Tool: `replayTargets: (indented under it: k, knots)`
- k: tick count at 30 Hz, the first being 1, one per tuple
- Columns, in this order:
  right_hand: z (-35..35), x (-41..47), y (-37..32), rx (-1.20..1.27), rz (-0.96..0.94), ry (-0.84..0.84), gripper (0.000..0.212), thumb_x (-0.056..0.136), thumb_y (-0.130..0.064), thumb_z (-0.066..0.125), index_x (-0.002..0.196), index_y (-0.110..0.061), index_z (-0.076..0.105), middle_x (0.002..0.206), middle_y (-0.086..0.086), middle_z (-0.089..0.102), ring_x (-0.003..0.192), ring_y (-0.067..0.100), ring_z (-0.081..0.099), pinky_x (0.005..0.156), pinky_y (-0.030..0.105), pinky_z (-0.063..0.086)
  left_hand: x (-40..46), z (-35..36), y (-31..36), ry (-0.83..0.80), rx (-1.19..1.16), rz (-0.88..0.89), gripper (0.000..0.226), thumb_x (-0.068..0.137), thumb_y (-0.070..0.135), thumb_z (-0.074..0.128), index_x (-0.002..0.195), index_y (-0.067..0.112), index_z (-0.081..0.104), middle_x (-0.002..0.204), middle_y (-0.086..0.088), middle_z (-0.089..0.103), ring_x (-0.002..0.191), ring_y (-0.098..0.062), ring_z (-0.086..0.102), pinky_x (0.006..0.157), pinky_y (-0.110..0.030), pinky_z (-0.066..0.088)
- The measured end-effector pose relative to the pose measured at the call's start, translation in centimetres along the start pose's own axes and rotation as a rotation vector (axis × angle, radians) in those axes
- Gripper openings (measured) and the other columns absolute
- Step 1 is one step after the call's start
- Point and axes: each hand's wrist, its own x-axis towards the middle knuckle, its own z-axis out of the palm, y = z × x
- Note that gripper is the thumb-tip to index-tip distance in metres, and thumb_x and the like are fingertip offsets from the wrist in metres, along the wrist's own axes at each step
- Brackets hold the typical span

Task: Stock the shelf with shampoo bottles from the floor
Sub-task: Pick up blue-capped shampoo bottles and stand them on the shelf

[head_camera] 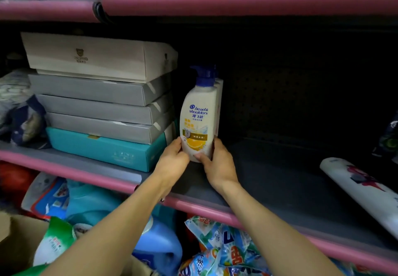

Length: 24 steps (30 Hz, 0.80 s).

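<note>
the head & shoulders shampoo bottle [199, 114] stands upright on the grey shelf [280, 185] with the pink front edge, just right of a stack of flat boxes [101, 99]; the left hand [172, 160] grips its lower left side, fingers curled round the base; the right hand [217, 163] clasps the lower right side, thumb across the front; more white bottles [219, 99] of the same kind stand directly behind it; a white roll [361, 189] lies at the far right of the shelf; detergent bags [226, 243] sit on the level below
</note>
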Motion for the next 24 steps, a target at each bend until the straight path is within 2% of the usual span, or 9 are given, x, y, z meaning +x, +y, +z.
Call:
replayTargets:
  k: [3, 7, 9, 12, 14, 18, 21, 24]
  knots:
    - [-0.1, -0.2, 0.0, 0.014, 0.030, 0.003, 0.060, 0.091, -0.015, 0.063, 0.141, -0.016, 0.031, 0.134, 0.009, 0.057, 0.120, 0.026, 0.056, 0.097, 0.035, 0.047, -0.1, 0.0, -0.2, -0.037, 0.000, 0.016, 0.057, 0.084, -0.006, 0.043, 0.114, 0.040, 0.053, 0.118, 0.012, 0.060, 0.111, -0.007, 0.053, 0.098, -0.026, 0.039]
    - [-0.2, -0.2, 0.0, 0.008, 0.051, 0.014, 0.052, 0.091, -0.018, 0.064, 0.136, -0.013, 0.039, 0.131, 0.008, 0.060, 0.118, 0.024, 0.058, 0.096, 0.036, 0.050, 0.0, 0.1, -0.3, -0.045, 0.003, 0.020, 0.054, 0.084, -0.006, 0.045, 0.114, 0.038, 0.053, 0.120, 0.010, 0.061, 0.113, -0.009, 0.054, 0.102, -0.031, 0.041]
    - [-0.2, -0.2, 0.0, -0.004, 0.046, 0.020, 0.051, 0.091, -0.019, 0.064, 0.136, -0.013, 0.042, 0.130, 0.008, 0.061, 0.119, 0.023, 0.058, 0.097, 0.036, 0.049, 0.2, 0.1, -0.4, -0.053, 0.019, 0.016, 0.054, 0.083, -0.005, 0.047, 0.114, 0.039, 0.051, 0.112, 0.014, 0.061, 0.104, -0.005, 0.055, 0.093, -0.026, 0.042]
    - [-0.1, -0.2, 0.0, -0.046, 0.035, 0.022, 0.049, 0.092, -0.019, 0.062, 0.137, -0.015, 0.043, 0.128, 0.009, 0.062, 0.118, 0.024, 0.059, 0.097, 0.036, 0.050, 0.7, -0.2, 0.0, -0.091, 0.065, -0.008, 0.054, 0.079, -0.006, 0.048, 0.110, 0.038, 0.048, 0.096, 0.022, 0.057, 0.088, 0.004, 0.050, 0.069, -0.017, 0.039]
    - [-0.1, -0.1, 0.0, -0.059, 0.027, 0.023, 0.050, 0.092, -0.020, 0.062, 0.138, -0.016, 0.042, 0.128, 0.009, 0.062, 0.118, 0.025, 0.059, 0.097, 0.038, 0.050, 1.1, -0.4, 0.2, -0.092, 0.103, -0.024, 0.053, 0.077, -0.007, 0.048, 0.105, 0.038, 0.048, 0.091, 0.024, 0.053, 0.084, 0.005, 0.047, 0.064, -0.016, 0.035]
    - [-0.1, 0.0, 0.2, -0.050, 0.033, 0.023, 0.050, 0.093, -0.019, 0.061, 0.138, -0.017, 0.042, 0.129, 0.008, 0.061, 0.119, 0.024, 0.058, 0.098, 0.038, 0.049, 1.5, -0.4, 0.2, -0.083, 0.095, -0.036, 0.057, 0.073, -0.012, 0.047, 0.101, 0.039, 0.047, 0.091, 0.025, 0.052, 0.085, 0.006, 0.046, 0.069, -0.016, 0.036]
    - [-0.1, -0.1, 0.3, -0.043, 0.035, 0.027, 0.049, 0.093, -0.019, 0.060, 0.139, -0.017, 0.042, 0.130, 0.007, 0.061, 0.120, 0.024, 0.057, 0.098, 0.037, 0.049, 1.6, -0.5, 0.3, -0.061, 0.087, -0.064, 0.056, 0.074, -0.013, 0.047, 0.093, 0.039, 0.045, 0.086, 0.027, 0.050, 0.083, 0.006, 0.046, 0.066, -0.015, 0.035]
    - [-0.1, 0.0, 0.2, -0.038, 0.043, 0.031, 0.048, 0.093, -0.020, 0.060, 0.138, -0.016, 0.043, 0.130, 0.009, 0.061, 0.119, 0.025, 0.057, 0.098, 0.038, 0.049, 1.5, -0.6, 0.5, -0.059, 0.088, -0.067, 0.054, 0.076, -0.011, 0.046, 0.105, 0.033, 0.054, 0.090, 0.022, 0.054, 0.092, -0.003, 0.049, 0.067, -0.016, 0.035]
